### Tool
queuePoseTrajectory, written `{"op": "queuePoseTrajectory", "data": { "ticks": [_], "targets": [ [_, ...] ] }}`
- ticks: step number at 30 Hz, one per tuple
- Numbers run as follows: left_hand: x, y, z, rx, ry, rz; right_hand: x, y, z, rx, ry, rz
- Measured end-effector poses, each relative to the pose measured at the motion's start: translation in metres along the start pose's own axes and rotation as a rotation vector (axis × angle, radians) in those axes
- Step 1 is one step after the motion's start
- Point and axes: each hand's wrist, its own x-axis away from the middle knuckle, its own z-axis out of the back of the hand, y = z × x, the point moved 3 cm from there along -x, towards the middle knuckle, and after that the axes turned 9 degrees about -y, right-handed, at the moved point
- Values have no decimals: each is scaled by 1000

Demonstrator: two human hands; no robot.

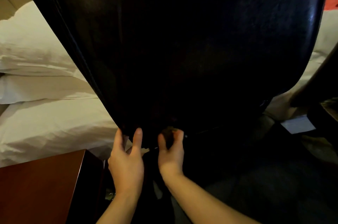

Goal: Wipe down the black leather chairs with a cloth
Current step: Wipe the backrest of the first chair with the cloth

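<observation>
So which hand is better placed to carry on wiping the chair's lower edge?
Probably the right hand: its grip seems bunched round a small dark cloth at the black leather chair bottom edge. The left hand only holds the edge.

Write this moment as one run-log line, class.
left hand: grips lower edge of black leather chair back | right hand: pinches dark cloth at that edge | beside: white pillows
</observation>
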Motion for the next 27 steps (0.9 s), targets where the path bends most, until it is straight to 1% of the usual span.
{"op": "queuePoseTrajectory", "data": {
  "ticks": [1,2,3,4,5,7,8,9,10,12,15,17,20,24,27],
  "targets": [
    [-1,0,2,7,-12,-6,2,3,2,-55,-59,-14],
    [-1,0,3,18,-29,-10,2,4,8,-103,-74,-4],
    [-1,0,4,37,-51,-16,-2,2,19,-147,-37,19],
    [-1,0,5,60,-70,-17,-7,-4,35,-191,42,46],
    [-2,-1,6,80,-83,-18,-16,-11,55,-218,157,73],
    [-2,-3,8,101,-94,-13,-36,-28,107,-195,421,87],
    [-3,-5,8,105,-98,-4,-46,-38,132,-168,504,72],
    [-4,-7,7,105,-99,-1,-53,-46,149,-141,523,50],
    [-4,-8,8,103,-87,4,-57,-51,157,-126,497,25],
    [-4,-10,9,111,-88,23,-61,-48,145,-62,458,-40],
    [-5,-12,11,114,-127,47,-50,-33,83,20,403,-114],
    [-8,-19,14,84,-137,49,-34,-25,38,0,319,-157],
    [-11,-25,19,47,-216,81,-8,-19,-15,-22,210,-258],
    [-14,-26,29,58,-264,104,16,-6,-64,-197,-26,-347],
    [-13,-19,40,6,-282,107,25,-11,-65,-384,-48,-392]
  ]
}}
